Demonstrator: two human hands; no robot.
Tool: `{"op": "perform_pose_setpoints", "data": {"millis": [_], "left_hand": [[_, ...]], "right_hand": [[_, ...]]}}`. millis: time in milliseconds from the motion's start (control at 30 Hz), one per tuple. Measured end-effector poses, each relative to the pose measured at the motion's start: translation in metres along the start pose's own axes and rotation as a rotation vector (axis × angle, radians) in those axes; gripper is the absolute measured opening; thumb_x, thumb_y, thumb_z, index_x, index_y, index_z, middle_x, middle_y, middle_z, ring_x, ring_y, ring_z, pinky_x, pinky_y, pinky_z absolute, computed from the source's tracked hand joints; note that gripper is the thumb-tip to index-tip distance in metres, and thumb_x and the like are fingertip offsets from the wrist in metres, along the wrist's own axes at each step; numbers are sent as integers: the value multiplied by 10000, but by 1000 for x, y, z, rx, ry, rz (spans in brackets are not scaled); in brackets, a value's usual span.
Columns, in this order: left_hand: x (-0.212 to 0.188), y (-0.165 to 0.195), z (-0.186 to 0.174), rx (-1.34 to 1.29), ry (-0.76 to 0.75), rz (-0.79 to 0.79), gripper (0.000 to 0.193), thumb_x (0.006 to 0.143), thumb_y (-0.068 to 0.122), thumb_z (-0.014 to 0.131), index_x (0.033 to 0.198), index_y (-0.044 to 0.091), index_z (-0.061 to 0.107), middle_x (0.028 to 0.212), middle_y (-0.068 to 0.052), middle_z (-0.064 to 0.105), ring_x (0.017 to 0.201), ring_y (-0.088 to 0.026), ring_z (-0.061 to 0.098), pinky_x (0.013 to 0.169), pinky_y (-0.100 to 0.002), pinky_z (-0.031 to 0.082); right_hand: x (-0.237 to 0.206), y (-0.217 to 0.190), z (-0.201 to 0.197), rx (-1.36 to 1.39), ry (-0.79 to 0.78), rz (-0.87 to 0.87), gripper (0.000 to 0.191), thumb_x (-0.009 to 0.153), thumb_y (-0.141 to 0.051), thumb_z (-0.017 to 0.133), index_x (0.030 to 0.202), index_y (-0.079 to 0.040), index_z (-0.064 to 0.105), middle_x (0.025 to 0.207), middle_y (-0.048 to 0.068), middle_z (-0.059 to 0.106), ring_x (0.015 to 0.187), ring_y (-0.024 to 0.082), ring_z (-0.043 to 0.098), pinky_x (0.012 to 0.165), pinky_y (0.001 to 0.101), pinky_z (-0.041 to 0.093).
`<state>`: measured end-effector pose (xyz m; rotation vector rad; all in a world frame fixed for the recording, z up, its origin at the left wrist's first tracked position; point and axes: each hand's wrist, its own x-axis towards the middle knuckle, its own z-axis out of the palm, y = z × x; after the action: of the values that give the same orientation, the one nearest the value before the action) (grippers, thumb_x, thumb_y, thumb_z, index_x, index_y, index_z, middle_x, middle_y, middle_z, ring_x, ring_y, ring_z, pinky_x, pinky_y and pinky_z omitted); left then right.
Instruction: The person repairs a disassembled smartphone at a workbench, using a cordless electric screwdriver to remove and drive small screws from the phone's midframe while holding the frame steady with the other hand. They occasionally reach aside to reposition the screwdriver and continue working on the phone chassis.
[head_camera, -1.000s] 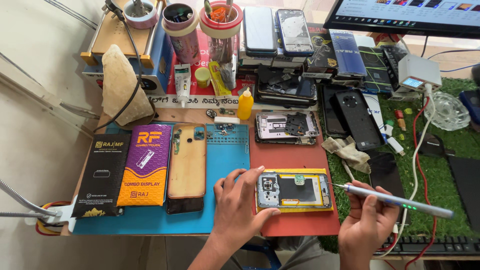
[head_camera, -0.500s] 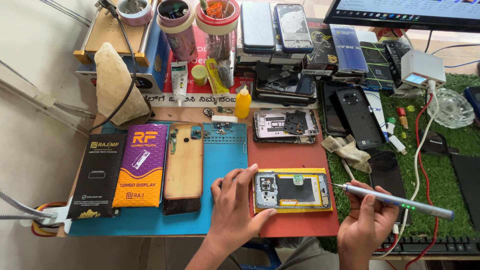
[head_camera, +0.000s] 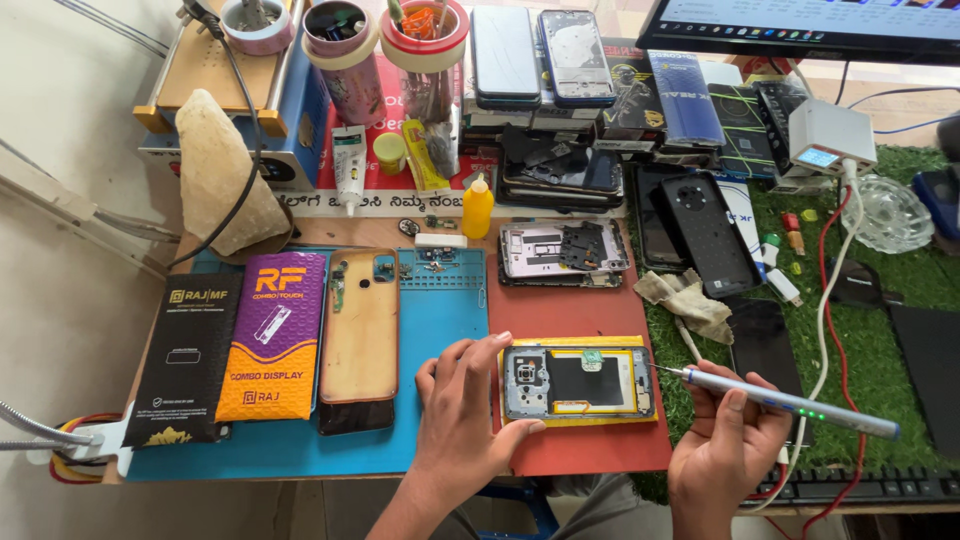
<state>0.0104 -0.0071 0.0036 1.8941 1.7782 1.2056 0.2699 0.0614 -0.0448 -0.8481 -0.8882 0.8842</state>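
An opened phone (head_camera: 578, 383) with its back off lies on a yellow backing on the red mat (head_camera: 570, 310). My left hand (head_camera: 462, 410) rests against its left edge, thumb under the lower corner, fingers on the upper corner. My right hand (head_camera: 722, 450) grips a slim grey electric screwdriver (head_camera: 790, 402) with green lights. Its tip points left and sits just off the phone's right edge.
A tan back cover (head_camera: 360, 330) and two flat boxes, one purple and orange (head_camera: 275, 335), one black (head_camera: 185, 358), lie on the blue mat (head_camera: 440, 320). Another opened phone (head_camera: 562, 250), a yellow bottle (head_camera: 477, 208), stacked phones (head_camera: 545, 55), tool cups, a cloth (head_camera: 688, 303), a keyboard (head_camera: 860, 485) and red cables surround the mats.
Both hands have kept their places; the screwdriver tip has edged slightly closer to the phone's right edge. The camera view shifted a little.
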Motion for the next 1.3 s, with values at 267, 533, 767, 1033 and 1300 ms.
{"op": "perform_pose_setpoints", "data": {"millis": [267, 533, 767, 1033, 1300], "left_hand": [[2, 1, -2, 33, -6, -12, 991, 658, 343, 915, 1465, 121, 386, 1305, -89, 594, 1259, -310, 505, 999, -521, 294], [0, 1, 0, 88, 7, -3, 1019, 651, 456, 912, 1453, 116, 385, 1311, -78, 607, 1256, -327, 496, 974, -549, 274], [-1, 0, 3, 96, 16, -9, 1038, 646, 471, 914, 1461, 129, 372, 1292, -83, 610, 1257, -327, 492, 970, -556, 273], [-1, 1, 2, 85, 13, -10, 1039, 643, 446, 920, 1463, 129, 366, 1280, -87, 624, 1254, -329, 495, 964, -556, 277], [-1, 1, 3, 84, 4, -19, 1018, 653, 441, 922, 1457, 121, 385, 1247, -84, 627, 1262, -332, 496, 969, -551, 277]], "right_hand": [[53, -7, -13, -45, 81, -66, 238, 1167, -60, 510, 1364, -45, 378, 1325, 146, 574, 1250, 283, 665, 1072, 425, 622], [157, 21, -7, -91, 46, -74, 238, 1136, -2, 534, 1310, -68, 386, 1291, 123, 630, 1220, 228, 698, 1014, 357, 620], [171, 40, -9, -233, -12, -94, 197, 1153, -11, 506, 1293, -67, 379, 1271, 129, 617, 1234, 212, 698, 977, 319, 609], [169, 27, -1, -173, 44, -104, 220, 1139, -16, 519, 1295, -73, 375, 1262, 135, 652, 1175, 198, 701, 986, 312, 636], [127, -4, 13, -61, 47, -88, 194, 1179, -51, 507, 1330, -56, 385, 1305, 133, 638, 1188, 211, 698, 1008, 343, 625]]}}
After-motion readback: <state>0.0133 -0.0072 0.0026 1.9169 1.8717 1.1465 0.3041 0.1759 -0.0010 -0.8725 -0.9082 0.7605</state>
